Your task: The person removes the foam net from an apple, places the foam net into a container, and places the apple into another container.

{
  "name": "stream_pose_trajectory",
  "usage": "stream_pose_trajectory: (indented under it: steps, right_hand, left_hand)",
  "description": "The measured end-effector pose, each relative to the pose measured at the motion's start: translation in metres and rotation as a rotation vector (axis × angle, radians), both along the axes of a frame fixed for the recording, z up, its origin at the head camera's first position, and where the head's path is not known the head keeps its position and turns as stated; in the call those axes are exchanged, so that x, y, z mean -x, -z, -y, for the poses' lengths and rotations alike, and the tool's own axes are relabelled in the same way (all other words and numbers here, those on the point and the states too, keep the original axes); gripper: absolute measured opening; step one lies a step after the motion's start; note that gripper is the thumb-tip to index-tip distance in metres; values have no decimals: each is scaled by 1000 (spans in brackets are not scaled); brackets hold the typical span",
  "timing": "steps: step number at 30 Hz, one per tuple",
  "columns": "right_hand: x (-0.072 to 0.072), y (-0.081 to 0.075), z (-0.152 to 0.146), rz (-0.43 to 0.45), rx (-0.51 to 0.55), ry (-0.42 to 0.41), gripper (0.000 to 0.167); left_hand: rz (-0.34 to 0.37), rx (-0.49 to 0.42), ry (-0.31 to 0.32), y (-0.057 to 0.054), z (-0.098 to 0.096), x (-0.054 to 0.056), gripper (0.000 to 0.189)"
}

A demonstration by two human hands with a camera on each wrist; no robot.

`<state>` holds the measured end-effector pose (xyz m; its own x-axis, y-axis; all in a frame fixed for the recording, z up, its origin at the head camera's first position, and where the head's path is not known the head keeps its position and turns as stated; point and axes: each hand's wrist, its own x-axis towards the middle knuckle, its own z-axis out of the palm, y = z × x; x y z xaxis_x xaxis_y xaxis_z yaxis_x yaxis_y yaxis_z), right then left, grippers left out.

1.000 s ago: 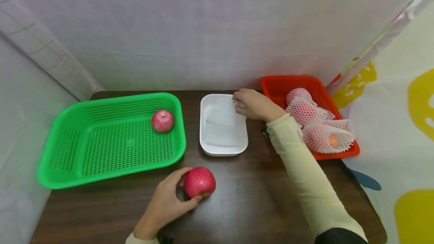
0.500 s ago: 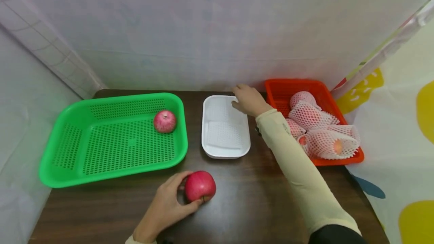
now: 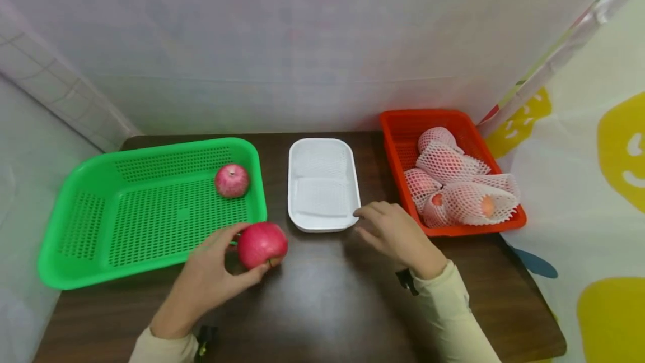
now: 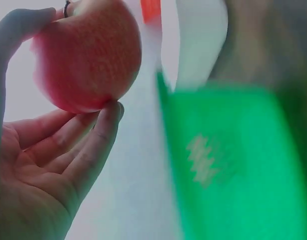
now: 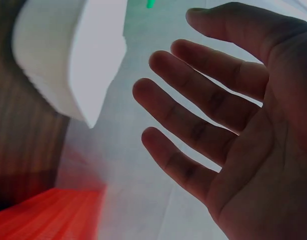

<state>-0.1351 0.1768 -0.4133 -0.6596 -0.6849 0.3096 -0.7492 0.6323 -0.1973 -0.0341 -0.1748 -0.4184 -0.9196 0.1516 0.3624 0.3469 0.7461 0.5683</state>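
Note:
My left hand holds a red apple between thumb and fingers, at the near right corner of the green basket. In the left wrist view the thumb and fingertips grip the apple at opposite ends. My right hand is empty, near the front right corner of the white tray. Its fingers are spread and loosely extended in the right wrist view. Another apple lies inside the green basket at its right end.
At the right stands a red basket with several fruits in foam nets. The brown table runs up to a pale cloth wall at the back. Another cloth with yellow patterns hangs at the right.
My left hand has carried the apple leftward and away from me, toward the green basket. My right hand has drawn back from the white tray's far right edge to its near right corner.

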Motion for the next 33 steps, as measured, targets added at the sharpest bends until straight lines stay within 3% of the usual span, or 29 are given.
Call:
stream_pose_trajectory:
  steps: [3,5,8,13,17,22,25,28,31,33]
  right_hand:
    - [-10,7,-10,32,-4,36,31]
    - [-13,10,-15,50,-4,50,32]
    - [-16,12,-20,71,3,62,32]
    - [-19,15,-22,122,7,83,34]
    - [-21,18,-20,186,10,86,36]
    - [-23,19,-18,232,29,76,34]
    - [-23,18,-19,259,28,79,34]
    - [-24,19,-21,278,18,91,35]
    - [-26,20,-24,280,19,105,37]
    - [-28,20,-27,274,19,115,37]
  left_hand:
    - [-11,110,-54,-23,33,18,73]
    - [39,178,-91,-36,60,32,73]
    - [175,278,-129,-47,107,55,73]
    - [308,445,-152,-43,176,87,63]
    - [470,542,-160,-35,210,101,65]
    - [661,554,-182,-25,227,111,64]
    - [711,538,-212,-21,233,112,66]
    - [694,522,-229,-22,235,109,65]
    - [567,513,-229,-26,223,103,57]
    - [489,489,-232,-31,204,97,54]
